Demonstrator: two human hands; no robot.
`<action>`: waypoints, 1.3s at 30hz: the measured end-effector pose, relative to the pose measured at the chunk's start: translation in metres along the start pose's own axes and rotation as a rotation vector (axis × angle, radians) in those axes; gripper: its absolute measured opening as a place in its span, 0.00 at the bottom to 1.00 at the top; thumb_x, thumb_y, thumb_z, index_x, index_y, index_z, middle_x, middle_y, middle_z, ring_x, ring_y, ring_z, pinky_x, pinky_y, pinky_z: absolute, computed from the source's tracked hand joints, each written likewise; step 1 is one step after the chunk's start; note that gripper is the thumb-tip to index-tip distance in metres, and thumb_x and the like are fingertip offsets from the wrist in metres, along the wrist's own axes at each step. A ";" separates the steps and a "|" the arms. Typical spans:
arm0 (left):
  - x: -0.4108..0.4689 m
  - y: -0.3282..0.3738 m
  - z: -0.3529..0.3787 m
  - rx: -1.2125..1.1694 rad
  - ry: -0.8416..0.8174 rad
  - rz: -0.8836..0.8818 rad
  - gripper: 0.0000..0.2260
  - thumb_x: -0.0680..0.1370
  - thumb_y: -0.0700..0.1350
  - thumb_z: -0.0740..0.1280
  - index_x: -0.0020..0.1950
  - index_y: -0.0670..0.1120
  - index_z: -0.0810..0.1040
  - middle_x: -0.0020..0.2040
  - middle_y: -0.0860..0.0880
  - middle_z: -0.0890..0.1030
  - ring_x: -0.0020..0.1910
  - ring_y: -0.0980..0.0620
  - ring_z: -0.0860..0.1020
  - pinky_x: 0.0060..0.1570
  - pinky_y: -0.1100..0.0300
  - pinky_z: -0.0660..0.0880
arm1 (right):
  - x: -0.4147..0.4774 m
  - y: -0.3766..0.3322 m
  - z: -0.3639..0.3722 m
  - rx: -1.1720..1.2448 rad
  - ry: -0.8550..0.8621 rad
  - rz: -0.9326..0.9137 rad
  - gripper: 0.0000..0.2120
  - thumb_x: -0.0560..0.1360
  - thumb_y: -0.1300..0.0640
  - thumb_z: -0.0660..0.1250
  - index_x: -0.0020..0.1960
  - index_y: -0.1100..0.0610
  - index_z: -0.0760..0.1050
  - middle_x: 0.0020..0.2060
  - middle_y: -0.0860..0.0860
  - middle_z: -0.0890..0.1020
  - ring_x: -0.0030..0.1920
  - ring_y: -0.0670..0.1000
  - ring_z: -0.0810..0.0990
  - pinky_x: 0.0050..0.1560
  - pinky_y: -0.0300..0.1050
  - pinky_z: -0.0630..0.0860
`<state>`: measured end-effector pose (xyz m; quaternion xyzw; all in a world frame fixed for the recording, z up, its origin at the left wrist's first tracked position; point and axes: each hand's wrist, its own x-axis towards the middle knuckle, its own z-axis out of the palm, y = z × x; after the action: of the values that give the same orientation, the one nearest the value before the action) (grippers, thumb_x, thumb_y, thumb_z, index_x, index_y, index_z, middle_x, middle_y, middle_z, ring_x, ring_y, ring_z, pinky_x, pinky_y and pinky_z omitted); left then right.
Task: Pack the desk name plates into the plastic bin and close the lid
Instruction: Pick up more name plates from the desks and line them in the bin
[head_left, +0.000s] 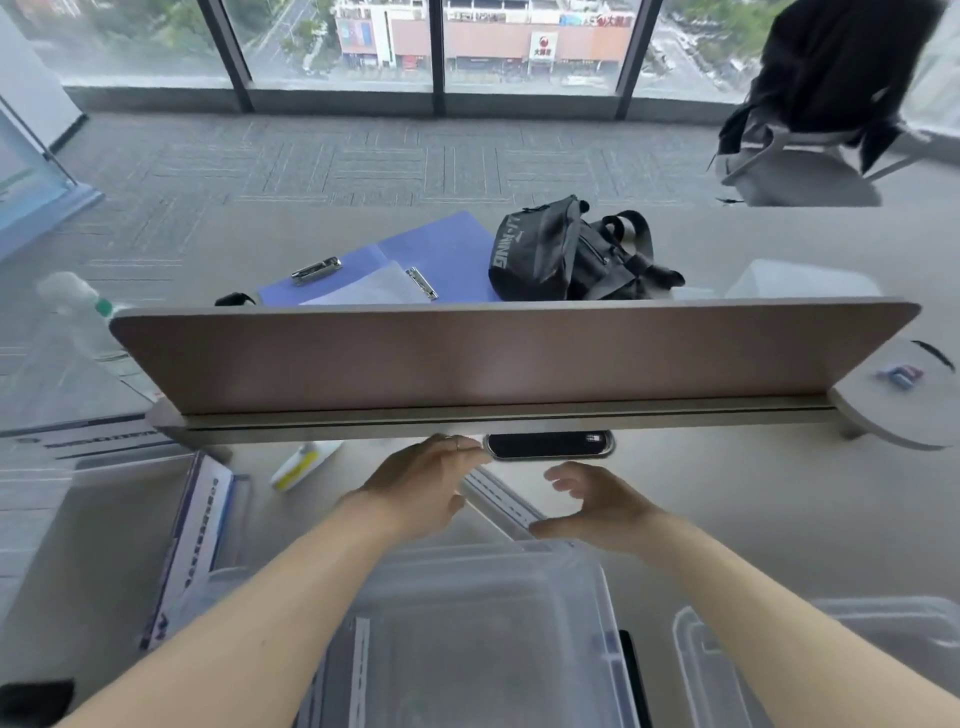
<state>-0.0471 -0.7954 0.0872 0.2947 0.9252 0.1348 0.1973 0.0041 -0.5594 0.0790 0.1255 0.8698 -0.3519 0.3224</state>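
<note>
A clear acrylic desk name plate (500, 500) lies slanted between my hands, just beyond the clear plastic bin (597, 582) at the bottom centre. My left hand (423, 486) grips the plate's far end between thumb and fingers. My right hand (597, 512) touches the near end with its thumb, and its fingers are spread in the air. Inside the bin a pale strip-like plate (359, 667) leans along the left wall. More name plates with blue printed inserts (197, 535) stand at the left of the bin. The clear lid (831, 654) lies at the bottom right.
A pink-brown desk divider (519, 358) runs across just behind my hands, with a black cable grommet (550, 445) at its foot. A white and yellow tube (301, 467) lies at the left. Beyond the divider are a black bag (556, 254), blue clipboards (415, 260) and a bottle (78, 306).
</note>
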 end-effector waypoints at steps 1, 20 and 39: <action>0.004 -0.004 0.004 0.033 0.019 0.034 0.25 0.77 0.42 0.71 0.74 0.53 0.73 0.71 0.54 0.75 0.70 0.50 0.72 0.65 0.53 0.73 | 0.005 0.002 0.002 -0.032 -0.017 -0.005 0.45 0.56 0.35 0.78 0.71 0.44 0.70 0.64 0.42 0.76 0.65 0.45 0.75 0.66 0.46 0.73; -0.014 -0.093 0.042 -0.373 -0.025 -0.289 0.05 0.78 0.48 0.71 0.45 0.51 0.86 0.42 0.55 0.87 0.45 0.59 0.83 0.50 0.56 0.78 | 0.046 0.002 0.021 -0.101 0.128 -0.171 0.06 0.72 0.58 0.74 0.48 0.51 0.84 0.44 0.44 0.86 0.45 0.40 0.82 0.41 0.27 0.71; -0.113 0.011 -0.116 -1.270 0.723 -0.190 0.05 0.83 0.41 0.66 0.55 0.48 0.81 0.48 0.40 0.83 0.39 0.47 0.78 0.39 0.58 0.73 | -0.090 -0.122 -0.074 0.536 0.376 -0.544 0.19 0.68 0.55 0.80 0.56 0.53 0.79 0.44 0.52 0.88 0.45 0.52 0.87 0.50 0.47 0.82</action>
<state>-0.0085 -0.8704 0.2263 -0.0206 0.6979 0.7156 0.0234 -0.0172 -0.5956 0.2424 0.0326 0.7925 -0.6090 0.0094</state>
